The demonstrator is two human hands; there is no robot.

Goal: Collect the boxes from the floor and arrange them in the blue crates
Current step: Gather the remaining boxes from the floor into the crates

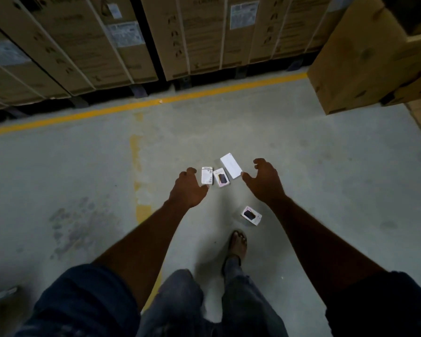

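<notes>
Head view, looking down at the concrete floor (83, 166). A yellow line (131, 107) runs across its far side, with stacked cartons (192, 32) behind. No blue crates are in view.

Left to right:

- Left hand (188, 188): fingers loosely curled, nothing in it. In the picture its thumb meets the near corner of the labelled box. Cannot tell whether it touches or hangs above.
- Labelled box (206, 175): flat on the floor, printed label up, long axis pointing away from the person.
- Pink box (221, 177): just beside the labelled one, leaning slightly left at its far end.
- White box (231, 165): the longest. Long axis runs from far-left to near-right, with the near end just beside the right thumb.
- Right hand (265, 181): fingers spread and curved, empty.
- Second pink box (251, 215): apart from the three, closer to the person, left of the right forearm and just ahead of the foot (238, 244).

Judgement: this is the reach step, with nothing gathered yet. The three-box cluster lies between the two hands. The left hand is nearer the labelled box and the right is nearer the white one. Each box should be pinched across its short width, so the right wrist likely has to turn to match the white box's diagonal. The lone pink box calls for drawing the right hand back toward the body.
</notes>
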